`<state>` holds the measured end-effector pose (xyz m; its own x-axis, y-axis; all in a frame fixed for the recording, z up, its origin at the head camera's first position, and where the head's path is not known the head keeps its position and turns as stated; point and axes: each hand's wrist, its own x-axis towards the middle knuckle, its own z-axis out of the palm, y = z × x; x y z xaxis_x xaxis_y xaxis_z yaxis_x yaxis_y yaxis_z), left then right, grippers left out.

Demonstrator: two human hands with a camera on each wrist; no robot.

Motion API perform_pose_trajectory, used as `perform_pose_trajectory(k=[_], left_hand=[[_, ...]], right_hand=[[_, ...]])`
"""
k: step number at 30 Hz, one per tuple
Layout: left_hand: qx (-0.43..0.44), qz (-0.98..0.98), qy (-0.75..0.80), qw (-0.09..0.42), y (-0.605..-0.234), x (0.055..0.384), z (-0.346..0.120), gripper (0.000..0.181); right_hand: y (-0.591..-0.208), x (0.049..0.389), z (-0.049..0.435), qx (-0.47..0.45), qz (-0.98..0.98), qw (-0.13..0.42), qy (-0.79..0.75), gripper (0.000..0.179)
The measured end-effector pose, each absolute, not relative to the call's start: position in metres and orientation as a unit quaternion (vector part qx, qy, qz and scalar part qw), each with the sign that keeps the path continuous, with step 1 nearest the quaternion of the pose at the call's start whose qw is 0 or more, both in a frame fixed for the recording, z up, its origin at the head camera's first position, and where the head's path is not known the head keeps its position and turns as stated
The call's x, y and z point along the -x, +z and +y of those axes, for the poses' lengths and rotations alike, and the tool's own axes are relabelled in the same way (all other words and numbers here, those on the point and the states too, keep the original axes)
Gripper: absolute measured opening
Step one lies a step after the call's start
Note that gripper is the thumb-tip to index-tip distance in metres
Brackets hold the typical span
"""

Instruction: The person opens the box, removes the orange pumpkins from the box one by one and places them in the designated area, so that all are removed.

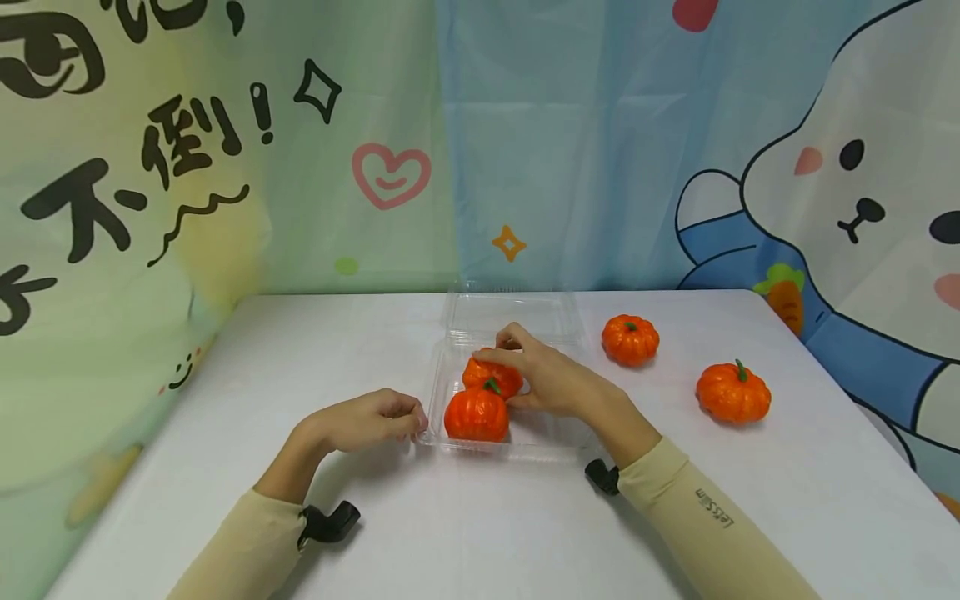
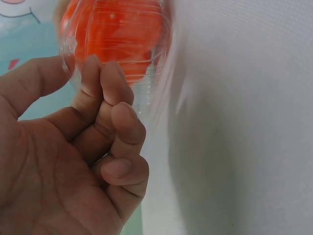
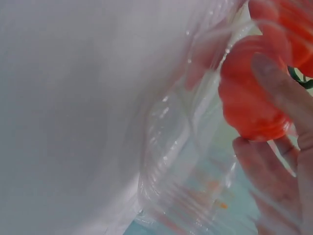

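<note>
"With the right fingers (image 1: pixel 501 358)?"
"Pinching the rear pumpkin (image 1: pixel 493 377) inside the clear box (image 1: pixel 547 429)."
"With the left fingers (image 1: pixel 405 427)?"
"Pinching that clear box, with the front pumpkin (image 1: pixel 476 417) just to their right."

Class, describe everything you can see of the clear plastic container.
The container looks like thin, clear, shiny plastic, with ridged walls and a lid open at the far side. It sits base-down on the white table. Two orange pumpkins are in its left part. The left grip pinches its near-left corner.
</note>
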<state>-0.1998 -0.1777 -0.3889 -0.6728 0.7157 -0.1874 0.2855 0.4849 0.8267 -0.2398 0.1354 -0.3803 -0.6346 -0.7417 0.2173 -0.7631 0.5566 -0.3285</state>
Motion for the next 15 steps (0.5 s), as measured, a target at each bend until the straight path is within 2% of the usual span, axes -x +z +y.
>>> perform_pose_trajectory(k=[15], left_hand=[[-0.301, 0.822, 0.404, 0.266, -0.389, 0.2, -0.178, 0.023]], right_hand=[[-0.375, 0.242, 0.151, -0.454, -0.867, 0.063, 0.197, 0.071]])
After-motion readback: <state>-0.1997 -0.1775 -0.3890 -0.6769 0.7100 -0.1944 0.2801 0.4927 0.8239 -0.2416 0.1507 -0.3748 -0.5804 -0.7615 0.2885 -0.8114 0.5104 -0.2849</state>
